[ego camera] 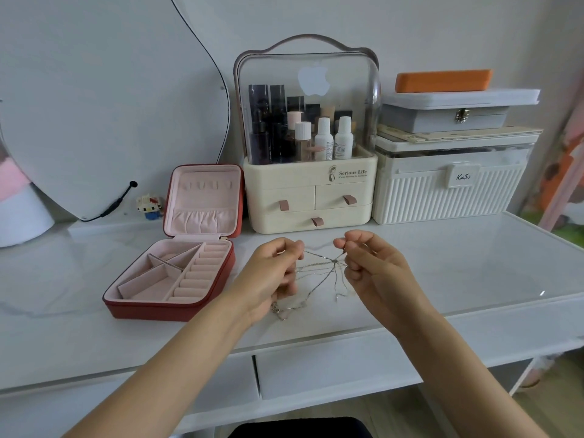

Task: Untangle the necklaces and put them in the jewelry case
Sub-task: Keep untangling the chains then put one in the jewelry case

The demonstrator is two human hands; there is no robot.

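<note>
Thin silver necklaces (pixel 319 270) hang in a tangle between my two hands, above the white desk. A knot sits near my right hand, and several strands fan out from it toward the left. My left hand (pixel 271 276) pinches chain strands between thumb and fingers; more chain with a clasp trails onto the desk below that hand. My right hand (pixel 369 263) pinches strands close to the knot. The red jewelry case (pixel 221 279) stands open on the left, with a pink lining, ring rolls and bare compartments.
A cream cosmetics organizer (pixel 308 197) with drawers and bottles stands behind my hands. White ribbed storage box (pixel 442 191) with stacked boxes sits at the right back. A mirror (pixel 110 99) and a small toy figure (pixel 150 205) are at the left. Desk front edge runs close below my wrists.
</note>
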